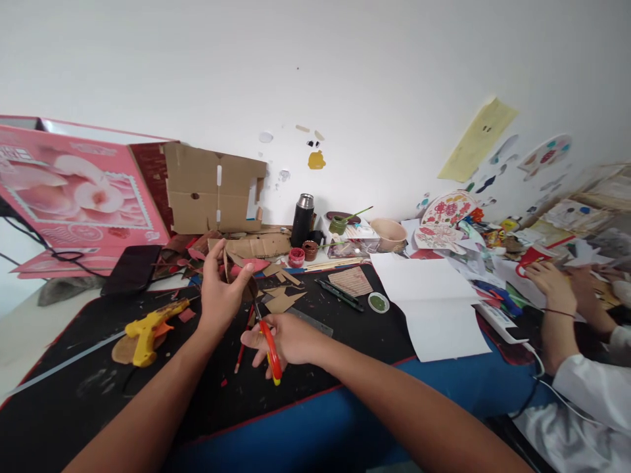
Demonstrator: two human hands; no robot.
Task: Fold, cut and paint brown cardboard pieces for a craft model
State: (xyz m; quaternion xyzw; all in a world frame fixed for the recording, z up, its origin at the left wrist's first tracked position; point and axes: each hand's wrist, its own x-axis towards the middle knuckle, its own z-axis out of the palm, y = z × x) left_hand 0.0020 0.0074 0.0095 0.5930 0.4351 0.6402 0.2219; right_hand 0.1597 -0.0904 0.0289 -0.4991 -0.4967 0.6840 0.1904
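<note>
Brown, thin card-like piece [252, 288] is what we mark first: held up over the mat, scissors just beside it. Largest to smallest: black mat with red edging [211, 397]; large creased white paper sheet [438, 315], lying at right. Left hand [221, 292] pinches the piece between thumb and fingers; right hand [293, 338] has its fingers around the scissor handles. Yellow glue gun [148, 335] lies left of the left hand. Red-and-yellow-handled metal scissors [270, 348] point at the piece; blade contact we can't tell. Flat tan cardboard scraps [280, 303] lie beyond the right hand. We judge the piece light, fairly stiff, not slippery, easily creased; we'd grip a flat edge, clear of the blades.
</note>
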